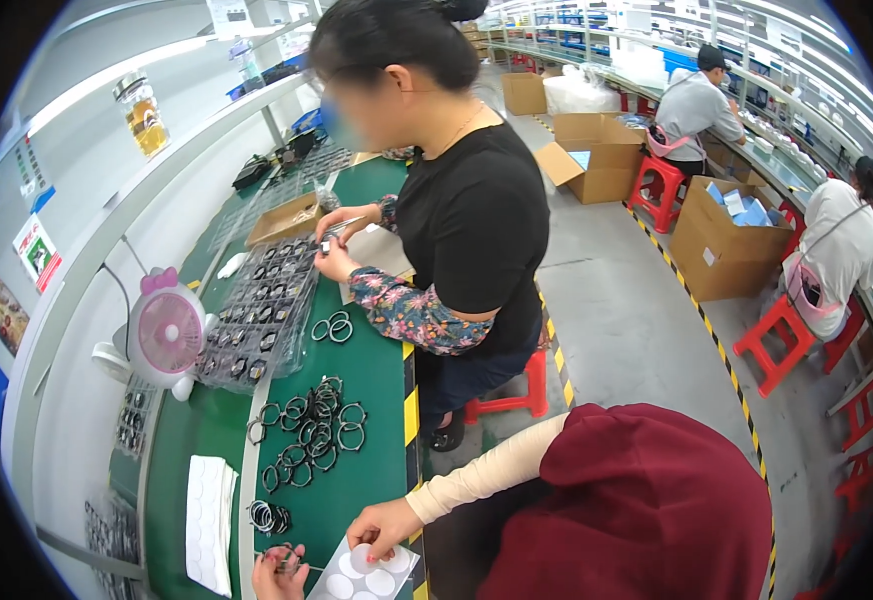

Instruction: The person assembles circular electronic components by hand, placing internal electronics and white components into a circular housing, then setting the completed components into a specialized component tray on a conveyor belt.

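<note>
My right hand [381,527], with a beige sleeve, pinches at a round white sticker [362,556] on a pale sheet of round stickers [340,585] at the bench's near edge. My left hand [279,574], cut by the lower edge, has its fingers curled round a small, thin ring-shaped part [288,562]; its details are too small to tell. A few stacked dark rings [270,517] lie just beyond that hand. Farther up the green bench spreads a loose pile of black rings [315,428]. Left of my hands lies a white folded stack of sheets [210,525].
A co-worker in a black top [487,210] handles a small part beside clear trays of dark parts [257,310]. Pale rings [333,327] lie nearby. A pink fan [169,330] stands at the left. Cartons [732,240] and red stools [777,345] stand across the aisle.
</note>
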The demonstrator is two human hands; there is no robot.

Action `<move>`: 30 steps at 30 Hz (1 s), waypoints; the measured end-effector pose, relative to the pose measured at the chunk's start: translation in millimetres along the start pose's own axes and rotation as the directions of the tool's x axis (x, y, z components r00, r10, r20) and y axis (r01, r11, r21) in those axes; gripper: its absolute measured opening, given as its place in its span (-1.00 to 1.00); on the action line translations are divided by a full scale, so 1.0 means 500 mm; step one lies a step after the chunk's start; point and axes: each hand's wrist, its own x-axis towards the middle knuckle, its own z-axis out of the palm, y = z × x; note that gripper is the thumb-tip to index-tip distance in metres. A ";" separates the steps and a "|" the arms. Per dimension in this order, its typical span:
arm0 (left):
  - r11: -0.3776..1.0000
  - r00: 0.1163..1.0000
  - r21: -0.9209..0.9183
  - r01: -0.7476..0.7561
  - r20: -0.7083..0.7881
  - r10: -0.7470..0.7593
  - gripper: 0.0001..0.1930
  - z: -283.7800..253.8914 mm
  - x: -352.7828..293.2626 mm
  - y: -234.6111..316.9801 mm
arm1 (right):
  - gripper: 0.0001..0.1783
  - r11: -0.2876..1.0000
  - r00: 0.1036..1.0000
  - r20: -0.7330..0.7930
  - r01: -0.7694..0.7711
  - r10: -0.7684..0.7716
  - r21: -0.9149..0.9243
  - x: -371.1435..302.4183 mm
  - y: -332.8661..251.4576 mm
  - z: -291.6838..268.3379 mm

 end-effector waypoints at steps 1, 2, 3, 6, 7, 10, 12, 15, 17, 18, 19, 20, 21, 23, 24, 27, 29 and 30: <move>0.995 1.000 -0.103 -0.001 -0.001 0.000 -0.72 -0.017 -0.022 -0.009 | -0.86 0.999 1.000 0.006 -0.007 0.007 0.047 0.012 -0.010 0.004; 0.978 1.000 -0.208 -0.002 -0.012 0.000 -0.72 -0.024 -0.046 -0.017 | -0.87 0.997 1.000 0.008 0.010 -0.011 0.081 0.028 -0.017 0.010; 0.975 0.998 -0.221 -0.010 -0.055 -0.002 -0.72 -0.027 -0.065 -0.025 | -0.87 0.992 1.000 0.016 0.022 -0.024 0.121 0.051 -0.024 0.016; 0.927 0.966 -0.328 -0.184 -0.236 0.108 -0.77 -0.028 -0.122 -0.054 | -0.86 0.987 0.986 0.043 0.157 -0.158 0.042 0.142 -0.054 0.040; 0.876 0.961 -0.430 -0.220 -0.248 0.120 -0.76 -0.055 -0.125 -0.080 | -0.84 0.972 0.972 0.052 0.230 -0.228 -0.044 0.175 -0.065 0.048; 0.767 0.964 -0.584 -0.264 -0.162 0.209 -0.66 -0.051 -0.120 -0.090 | -0.74 0.856 0.897 -0.063 0.394 -0.438 -0.334 0.278 -0.062 0.052; 0.671 0.958 -0.710 -0.212 -0.016 0.286 -0.58 -0.063 -0.123 -0.096 | -0.76 0.900 0.967 -0.091 0.185 -0.238 -0.394 0.325 -0.054 0.056; 0.675 0.961 -0.695 -0.248 -0.088 0.262 -0.57 -0.090 -0.151 -0.101 | -0.82 0.982 0.969 -0.161 0.183 -0.187 -0.036 0.358 -0.015 0.100; 0.616 0.950 -0.736 -0.281 -0.120 0.290 -0.55 -0.103 -0.162 -0.109 | -0.81 0.974 0.970 -0.192 0.178 -0.149 0.143 0.353 0.017 0.115; 0.614 0.948 -0.735 -0.287 -0.126 0.293 -0.54 -0.111 -0.162 -0.111 | -0.82 0.979 0.972 -0.197 0.158 -0.130 0.129 0.347 0.014 0.125; 0.614 0.950 -0.738 -0.279 -0.118 0.289 -0.53 -0.113 -0.167 -0.119 | -0.83 0.984 0.970 -0.217 0.138 -0.112 0.109 0.334 0.011 0.134; 0.652 0.959 -0.704 -0.282 -0.183 0.217 -0.47 -0.105 -0.168 -0.112 | -0.84 0.982 0.972 -0.213 0.130 -0.100 0.134 0.332 0.024 0.129; 0.646 0.953 -0.702 -0.301 -0.207 0.220 -0.47 -0.108 -0.167 -0.117 | -0.85 0.980 0.973 -0.212 0.125 -0.090 0.156 0.331 0.034 0.123; 0.628 0.978 -0.754 -0.193 -0.098 0.184 -0.40 -0.114 -0.175 -0.127 | -0.85 0.982 0.976 -0.216 0.076 -0.037 0.175 0.322 0.025 0.142; 0.660 0.983 -0.728 -0.185 -0.128 0.134 -0.32 -0.109 -0.177 -0.127 | -0.85 0.983 0.978 -0.207 0.054 -0.017 0.176 0.318 0.021 0.149; 0.692 0.989 -0.708 -0.143 -0.082 0.120 -0.29 -0.112 -0.177 -0.133 | -0.84 0.981 0.981 -0.194 0.031 0.007 0.193 0.310 0.021 0.148; 0.697 0.987 -0.699 -0.158 -0.101 0.122 -0.29 -0.108 -0.169 -0.130 | -0.84 0.977 0.983 -0.186 0.036 0.004 0.208 0.312 0.024 0.142; 0.673 0.986 -0.720 -0.167 -0.133 0.103 -0.33 -0.103 -0.168 -0.125 | -0.83 0.980 0.983 -0.186 0.042 -0.005 0.195 0.312 0.026 0.140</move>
